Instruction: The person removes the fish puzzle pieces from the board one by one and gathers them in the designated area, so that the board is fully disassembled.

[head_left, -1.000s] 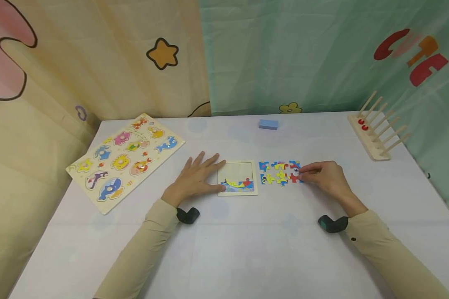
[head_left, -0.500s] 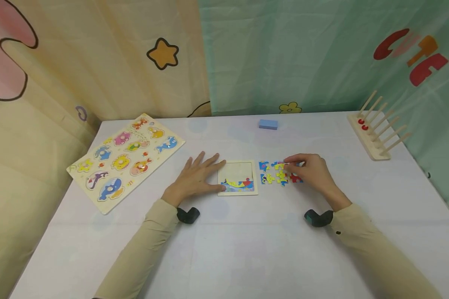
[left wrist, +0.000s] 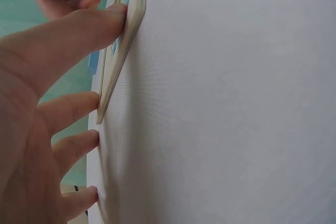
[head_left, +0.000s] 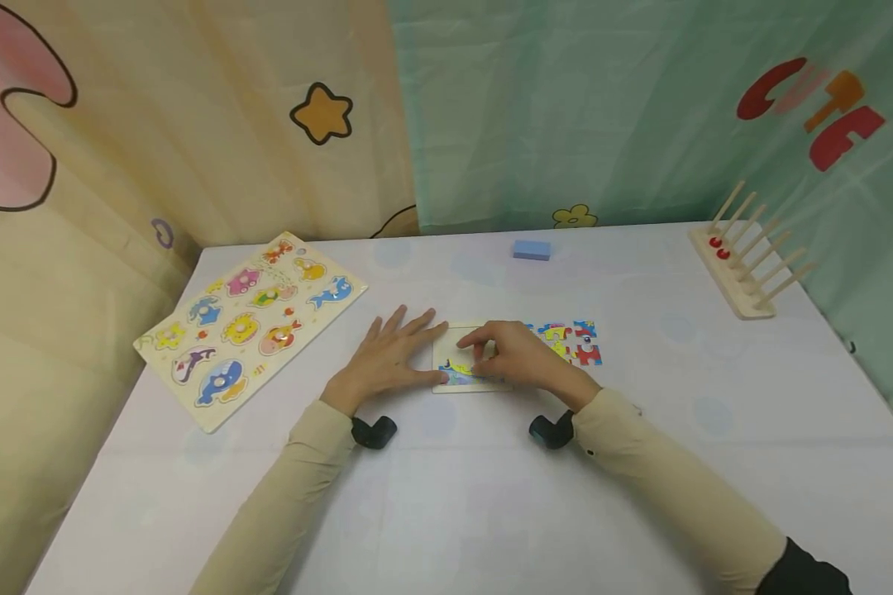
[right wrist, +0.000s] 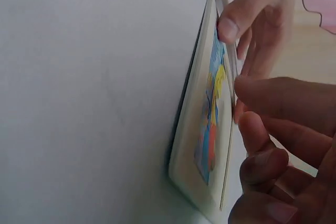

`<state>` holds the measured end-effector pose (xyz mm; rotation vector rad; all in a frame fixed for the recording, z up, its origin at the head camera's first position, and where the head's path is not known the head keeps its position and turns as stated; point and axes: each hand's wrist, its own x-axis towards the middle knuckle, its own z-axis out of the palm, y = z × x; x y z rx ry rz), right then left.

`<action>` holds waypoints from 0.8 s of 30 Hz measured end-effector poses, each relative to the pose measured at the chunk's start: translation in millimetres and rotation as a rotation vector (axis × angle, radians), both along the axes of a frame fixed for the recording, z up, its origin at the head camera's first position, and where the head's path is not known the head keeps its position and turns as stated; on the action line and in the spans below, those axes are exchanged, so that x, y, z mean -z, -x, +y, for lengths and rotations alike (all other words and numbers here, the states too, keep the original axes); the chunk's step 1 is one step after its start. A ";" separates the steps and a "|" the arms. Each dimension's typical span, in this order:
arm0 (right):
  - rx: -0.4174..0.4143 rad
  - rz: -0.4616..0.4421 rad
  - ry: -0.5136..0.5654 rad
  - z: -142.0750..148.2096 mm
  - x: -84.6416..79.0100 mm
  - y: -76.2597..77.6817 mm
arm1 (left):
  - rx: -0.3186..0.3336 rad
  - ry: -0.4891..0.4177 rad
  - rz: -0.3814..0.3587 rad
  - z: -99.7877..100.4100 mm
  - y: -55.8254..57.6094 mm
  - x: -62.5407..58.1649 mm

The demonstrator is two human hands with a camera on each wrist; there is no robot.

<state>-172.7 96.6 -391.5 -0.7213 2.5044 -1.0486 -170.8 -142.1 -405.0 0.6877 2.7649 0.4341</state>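
My left hand (head_left: 387,361) lies with spread fingers at the left side of a shallow wooden puzzle tray (head_left: 472,391). Its thumb (left wrist: 112,20) rests on the tray's rim, and the forefinger reaches the upper left corner. Joined jigsaw pieces (head_left: 456,374) in blue, yellow and red fill the tray's lower part. Over the tray hovers my right hand (head_left: 517,355), fingers loosely bent, with thumb and forefinger apart. No piece shows between its fingertips in the head or right wrist view. Loose jigsaw pieces (head_left: 587,354) lie in rows right of the tray, partly hidden behind the right hand.
A wooden sea-animal knob board (head_left: 247,326) lies slanted at the table's left. Near the back edge is a small blue block (head_left: 532,250). At the far right stands a peg rack (head_left: 737,281) with two red beads. A patterned curtain (head_left: 484,107) hangs behind the table.
My right hand has moved left, from the right end of the loose pieces, across them, to above the tray. The left hand has stayed in place. The head view has shifted slightly.
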 end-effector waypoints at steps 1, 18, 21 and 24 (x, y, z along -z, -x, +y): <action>-0.026 0.004 -0.010 -4.6 0.4 -0.4 | 0.000 0.001 0.003 -0.3 0.0 0.7; -0.060 -0.010 -0.097 -22.6 -1.0 -5.2 | 0.040 0.018 0.014 -3.8 0.0 -3.4; -0.058 -0.014 -0.101 -23.6 -2.8 -6.0 | 0.044 0.016 0.013 -4.7 0.1 -3.4; -0.049 -0.016 -0.100 -24.3 -3.7 -6.5 | 0.043 0.009 0.017 -5.3 0.8 -2.5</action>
